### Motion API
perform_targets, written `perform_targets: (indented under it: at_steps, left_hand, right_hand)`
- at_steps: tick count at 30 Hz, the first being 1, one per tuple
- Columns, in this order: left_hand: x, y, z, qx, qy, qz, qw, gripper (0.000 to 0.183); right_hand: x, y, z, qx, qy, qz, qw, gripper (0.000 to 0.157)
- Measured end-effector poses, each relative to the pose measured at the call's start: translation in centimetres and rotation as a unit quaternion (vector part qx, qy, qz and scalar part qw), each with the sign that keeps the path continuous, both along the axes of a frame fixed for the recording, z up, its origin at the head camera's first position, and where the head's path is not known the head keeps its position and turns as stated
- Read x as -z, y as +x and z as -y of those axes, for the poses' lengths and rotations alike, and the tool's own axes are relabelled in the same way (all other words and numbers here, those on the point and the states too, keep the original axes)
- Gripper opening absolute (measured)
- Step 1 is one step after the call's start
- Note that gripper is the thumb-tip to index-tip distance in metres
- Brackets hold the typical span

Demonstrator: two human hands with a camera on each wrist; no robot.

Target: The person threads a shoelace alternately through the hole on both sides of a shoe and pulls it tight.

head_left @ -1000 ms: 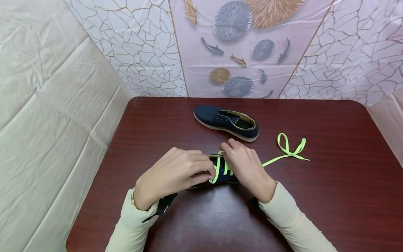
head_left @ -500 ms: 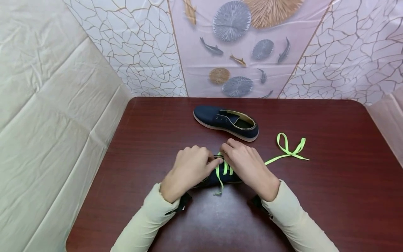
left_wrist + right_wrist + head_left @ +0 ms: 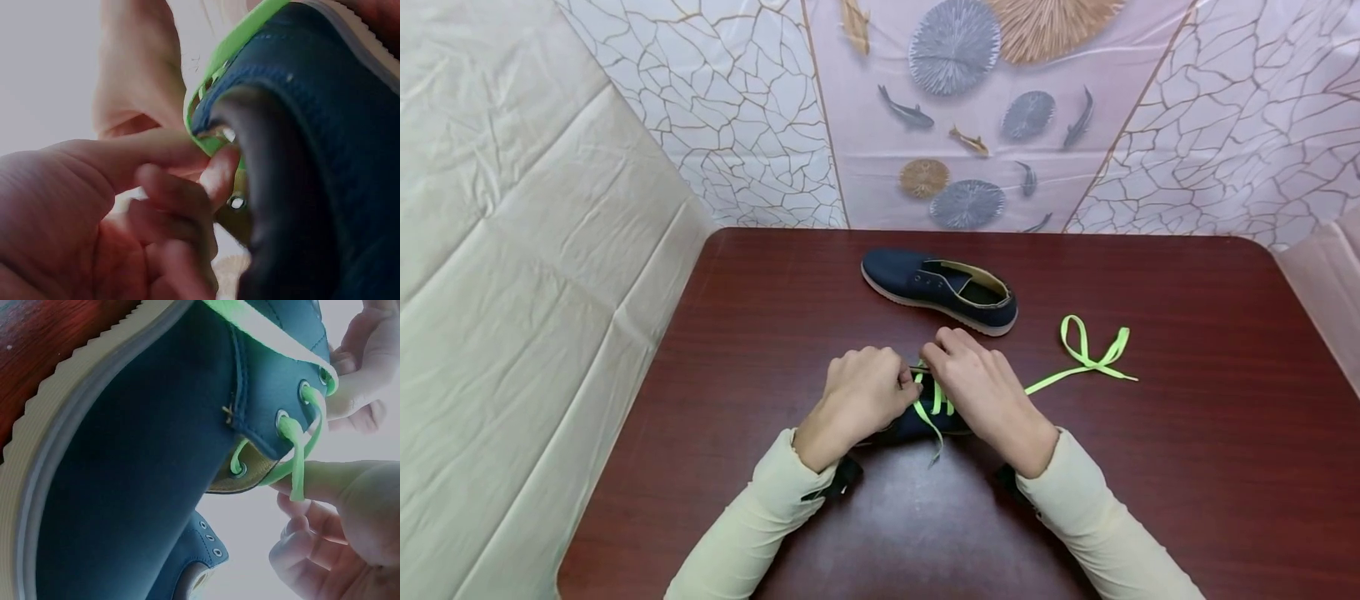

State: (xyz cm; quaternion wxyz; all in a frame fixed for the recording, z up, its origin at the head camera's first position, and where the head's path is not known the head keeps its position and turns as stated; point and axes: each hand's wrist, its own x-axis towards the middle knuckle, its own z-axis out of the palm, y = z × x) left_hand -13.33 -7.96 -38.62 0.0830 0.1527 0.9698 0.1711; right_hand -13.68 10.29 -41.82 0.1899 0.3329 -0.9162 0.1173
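Observation:
A navy shoe (image 3: 910, 427) sits between my hands, partly covered by them, with a neon-green shoelace (image 3: 937, 400) threaded through several eyelets. My left hand (image 3: 861, 400) pinches at the lace beside the shoe's opening. In the left wrist view, the left hand's fingers (image 3: 219, 175) meet the lace (image 3: 244, 31) at the edge of an eyelet flap. My right hand (image 3: 988, 400) grips the far flap of the shoe. Its thumb (image 3: 312, 478) lies against the flap's edge and lace in the right wrist view. A short lace end hangs over the near side.
A second navy shoe (image 3: 936, 292), unlaced, stands behind on the brown table (image 3: 775, 292). The long end of the green lace (image 3: 1093, 362) lies looped to the right. Patterned cloth (image 3: 962, 125) hangs behind the table, and a pale cloth (image 3: 512, 292) at the left.
My left hand has moved right and up from the near eyelets to the opening's edge. The short lace end, earlier in its fingers, now hangs down the near side. The right hand has barely moved.

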Motion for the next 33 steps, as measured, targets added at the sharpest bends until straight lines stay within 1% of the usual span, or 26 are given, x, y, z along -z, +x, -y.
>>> perform_targets:
  at_steps: [3,6,8,11,14,17,20,25,28,30,31,33]
  left_hand:
    - [-0.1,-0.4,0.6,0.019,0.015,0.002,0.9997,0.038]
    - [-0.2,-0.9,1.3,0.051,0.047,0.012,0.9975,0.022]
    - [-0.2,-1.1,1.8,0.078,0.067,0.020,0.9945,0.019]
    - [-0.2,-1.4,2.2,0.112,0.092,0.038,0.9886,0.020]
    - [-0.2,-1.6,2.5,0.135,0.109,0.055,0.9833,0.021]
    - [-0.2,-1.6,2.7,0.143,0.119,0.065,0.9803,0.023]
    - [-0.2,-1.5,2.6,0.141,0.124,0.066,0.9800,0.024]
    - [-0.3,-1.3,2.4,0.138,0.122,0.065,0.9807,0.026]
    - [-0.4,-1.2,2.4,0.149,0.126,0.063,0.9788,0.026]
    - [-0.4,-1.3,2.4,0.162,0.132,0.061,0.9761,0.026]
    - [-0.5,-1.3,2.5,0.168,0.132,0.057,0.9752,0.026]
    - [-0.6,-1.4,2.7,0.178,0.129,0.049,0.9744,0.026]
  right_hand:
    - [0.1,-0.1,0.1,-0.002,0.005,-0.001,1.000,0.025]
    - [0.1,-0.1,0.1,-0.004,0.009,0.002,1.000,0.027]
    - [0.1,-0.1,0.2,-0.004,0.013,0.006,1.000,0.027]
    - [-0.1,0.1,0.2,0.000,0.023,0.015,1.000,0.026]
    - [-0.5,0.5,0.1,0.017,0.037,0.023,0.999,0.024]
    - [-0.9,0.9,0.0,0.040,0.047,0.029,0.998,0.024]
    - [-1.1,1.3,0.2,0.052,0.047,0.028,0.997,0.024]
    - [-0.9,1.5,0.7,0.048,0.054,0.006,0.997,0.022]
    - [-0.7,1.4,0.8,0.043,0.054,0.003,0.998,0.020]
    - [-0.7,1.3,0.7,0.039,0.037,0.020,0.998,0.019]
    - [-0.8,1.2,0.6,0.038,0.026,0.036,0.998,0.018]
    - [-1.0,1.1,0.3,0.037,-0.004,0.089,0.995,0.016]
